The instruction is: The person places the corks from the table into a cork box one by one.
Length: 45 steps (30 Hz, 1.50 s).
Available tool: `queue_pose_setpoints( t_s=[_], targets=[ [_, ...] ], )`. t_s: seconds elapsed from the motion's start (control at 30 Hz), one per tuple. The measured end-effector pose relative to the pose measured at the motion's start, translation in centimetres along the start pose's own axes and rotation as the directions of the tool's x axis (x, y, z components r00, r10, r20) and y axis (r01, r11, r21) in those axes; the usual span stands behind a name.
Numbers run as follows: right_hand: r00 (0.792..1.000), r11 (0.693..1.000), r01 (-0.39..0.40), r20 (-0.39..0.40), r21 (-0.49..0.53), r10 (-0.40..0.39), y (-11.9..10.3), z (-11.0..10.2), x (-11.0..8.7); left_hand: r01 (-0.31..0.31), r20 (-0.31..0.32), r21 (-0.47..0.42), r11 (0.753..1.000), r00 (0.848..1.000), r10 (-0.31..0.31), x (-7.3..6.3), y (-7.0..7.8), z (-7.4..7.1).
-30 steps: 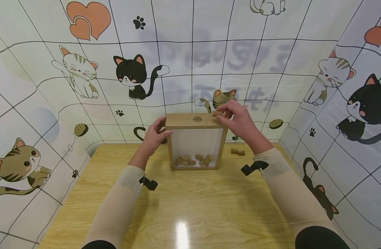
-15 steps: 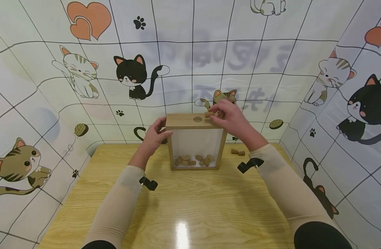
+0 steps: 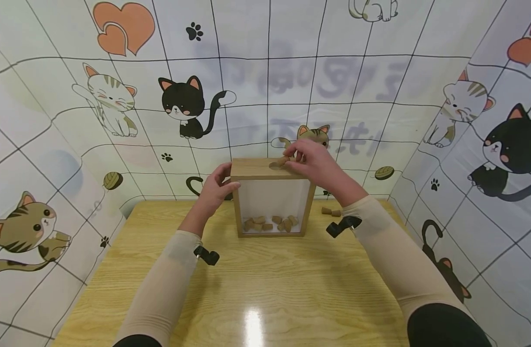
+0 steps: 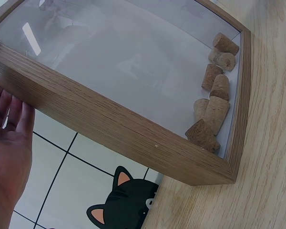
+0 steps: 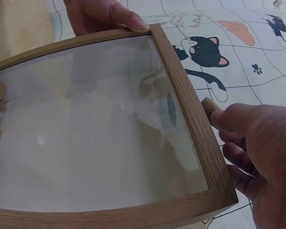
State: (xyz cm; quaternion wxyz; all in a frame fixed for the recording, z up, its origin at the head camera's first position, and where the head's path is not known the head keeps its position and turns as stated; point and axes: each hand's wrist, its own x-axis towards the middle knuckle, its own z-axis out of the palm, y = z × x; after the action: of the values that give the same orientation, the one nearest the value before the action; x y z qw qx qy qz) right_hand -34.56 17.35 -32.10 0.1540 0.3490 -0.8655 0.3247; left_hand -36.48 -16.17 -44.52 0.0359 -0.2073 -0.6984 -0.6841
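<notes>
A wooden shadow box [image 3: 252, 168] with a clear front stands upright on the table, a round hole [image 3: 273, 165] in its top. My left hand [image 3: 214, 187] holds its upper left corner, thumb on the front edge and fingers behind the side. Between thumb and fingertips, my right hand [image 3: 319, 163] pinches a cork [image 5: 209, 107], tilted at the right rim of the hole. Whether the cork's end has entered the hole, I cannot tell. Several corks [image 4: 217, 112] lie on the floor of the box behind the pane.
Two loose corks [image 3: 326, 210] lie on the wooden table [image 3: 265, 279] to the right of the box, near the right forearm. A cat-patterned cloth [image 3: 248, 86] hangs close behind the box and along both sides.
My right hand has moved left along the box top, carrying the cork from the right end to the hole. The cork has tilted. The left hand and box have stayed still.
</notes>
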Motion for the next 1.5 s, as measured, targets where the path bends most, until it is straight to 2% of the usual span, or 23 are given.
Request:
queue_pose_setpoints(
  t_s=[0.37,0.9,1.1,1.27,1.5],
  targets=[
    [0.998,0.998,0.061,0.005,-0.023,-0.061,-0.3,0.4,1.0,0.013,0.006,0.002,1.0,1.0,-0.013,0.2,-0.1,-0.1],
    [0.997,0.998,0.049,0.065,-0.043,-0.047,-0.1,1.1,1.4,0.007,0.009,0.0,1.0,1.0,-0.007,0.0,0.2,0.0],
    [0.997,0.997,0.071,-0.002,-0.008,-0.071,-0.1,0.9,0.9,0.011,0.005,0.016,1.0,1.0,-0.011,0.0,0.2,0.0],
    [0.995,0.998,0.062,-0.072,-0.023,-0.063,0.2,0.3,-0.2,0.012,0.005,0.023,1.0,1.0,-0.012,0.0,0.2,0.0],
    [0.985,0.999,0.049,-0.165,-0.016,-0.051,1.9,-0.9,-2.4,0.015,0.0,0.021,1.0,1.0,-0.015,-0.1,0.1,-0.1]
  ],
)
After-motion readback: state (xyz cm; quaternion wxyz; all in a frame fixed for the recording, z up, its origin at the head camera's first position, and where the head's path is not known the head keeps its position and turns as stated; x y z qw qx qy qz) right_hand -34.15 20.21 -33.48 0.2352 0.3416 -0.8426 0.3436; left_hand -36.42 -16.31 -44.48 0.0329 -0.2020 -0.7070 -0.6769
